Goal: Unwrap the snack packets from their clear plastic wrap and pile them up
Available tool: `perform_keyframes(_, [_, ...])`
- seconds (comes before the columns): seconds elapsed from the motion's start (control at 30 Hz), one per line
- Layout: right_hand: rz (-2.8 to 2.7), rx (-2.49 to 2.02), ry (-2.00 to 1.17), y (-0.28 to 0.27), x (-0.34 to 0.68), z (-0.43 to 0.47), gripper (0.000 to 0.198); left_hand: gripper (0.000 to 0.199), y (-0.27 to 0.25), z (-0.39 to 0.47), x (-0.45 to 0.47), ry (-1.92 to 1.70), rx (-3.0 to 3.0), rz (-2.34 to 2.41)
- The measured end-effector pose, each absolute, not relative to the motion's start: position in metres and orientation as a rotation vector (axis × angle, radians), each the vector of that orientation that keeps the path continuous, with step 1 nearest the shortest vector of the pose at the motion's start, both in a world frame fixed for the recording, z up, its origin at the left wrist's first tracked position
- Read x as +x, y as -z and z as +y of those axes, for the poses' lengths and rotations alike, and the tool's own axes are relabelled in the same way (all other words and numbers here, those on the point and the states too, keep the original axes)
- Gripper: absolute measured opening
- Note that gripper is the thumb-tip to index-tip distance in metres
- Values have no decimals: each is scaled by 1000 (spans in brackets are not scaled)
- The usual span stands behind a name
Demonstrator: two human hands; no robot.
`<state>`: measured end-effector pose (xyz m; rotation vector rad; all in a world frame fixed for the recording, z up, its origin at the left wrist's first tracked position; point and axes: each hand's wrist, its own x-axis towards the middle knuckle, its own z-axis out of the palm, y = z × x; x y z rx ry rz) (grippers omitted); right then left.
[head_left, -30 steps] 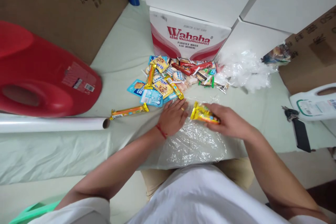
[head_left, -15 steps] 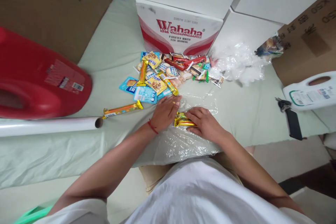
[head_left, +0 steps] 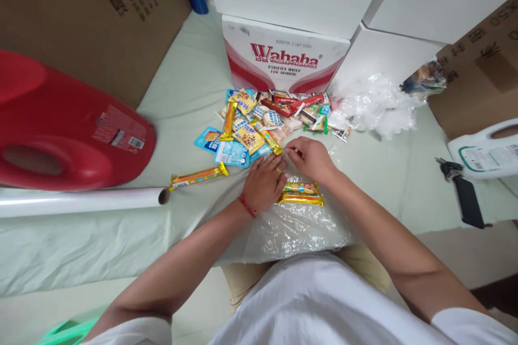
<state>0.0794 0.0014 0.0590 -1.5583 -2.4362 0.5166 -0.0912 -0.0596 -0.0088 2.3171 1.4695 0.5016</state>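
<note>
A clear plastic bag (head_left: 299, 232) lies at the table's front edge, with yellow-wrapped snack bars (head_left: 301, 199) in the middle of it. My left hand (head_left: 266, 182) rests flat on the bag's left part, fingers stretched forward, just left of the bars. Beyond the bars, my right hand (head_left: 313, 157) has its thumb and fingers pinched together at the bag's far edge; its fingertips are partly hidden. Just past both hands is a pile of wrapped snacks (head_left: 247, 138), with another yellow bar (head_left: 264, 136) on its near side.
A lone yellow bar (head_left: 198, 177) lies left, near a white roll (head_left: 81, 200) and a large red jug (head_left: 81, 129). Behind the snacks stands a Wahaha carton (head_left: 283, 59). Crumpled plastic bags (head_left: 372, 105), a white bottle (head_left: 485, 148) and keys with a black case (head_left: 465, 199) are right.
My right hand has lifted off the yellow bars and moved forward to the bag's far edge, its fingers closing into a pinch. My left hand stays flat. The view has shifted slightly.
</note>
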Motion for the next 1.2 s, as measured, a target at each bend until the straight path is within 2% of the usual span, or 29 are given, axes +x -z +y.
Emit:
perform_keyframes(0.17, [-2521, -1826, -392, -45, 31, 26, 44, 42, 3, -58, -93, -495, 2308, 1463])
perform_keyframes(0.37, [-2494, -1733, -489, -52, 59, 36, 33, 52, 4, -58, -97, -475, 2257, 1427])
perform_keyframes(0.6, [-2273, -1434, -1057, -66, 147, 2, 35, 50, 18, -50, -104, -763, 2019, 1347])
perform_keyframes(0.67, [-2300, -1414, -1134, -60, 160, -11, 35, 51, 22, -48, -107, -874, 1897, 1303])
perform_keyframes(0.9, [-2504, -1293, -942, -48, 159, -31, 29, 63, 16, -48, -111, -887, 1573, 1306])
perform_keyframes(0.97, [-2590, -1223, -798, -48, 150, -37, 41, 63, 14, -49, -110, -886, 1563, 1315])
perform_keyframes(1.1, [-2691, -1202, -588, -37, 124, -61, 86, 63, 13, -51, -108, -883, 1665, 1313])
perform_keyframes(1.2, [-2712, -1241, -489, -23, 109, -80, 84, 63, 13, -53, -107, -847, 1808, 1329])
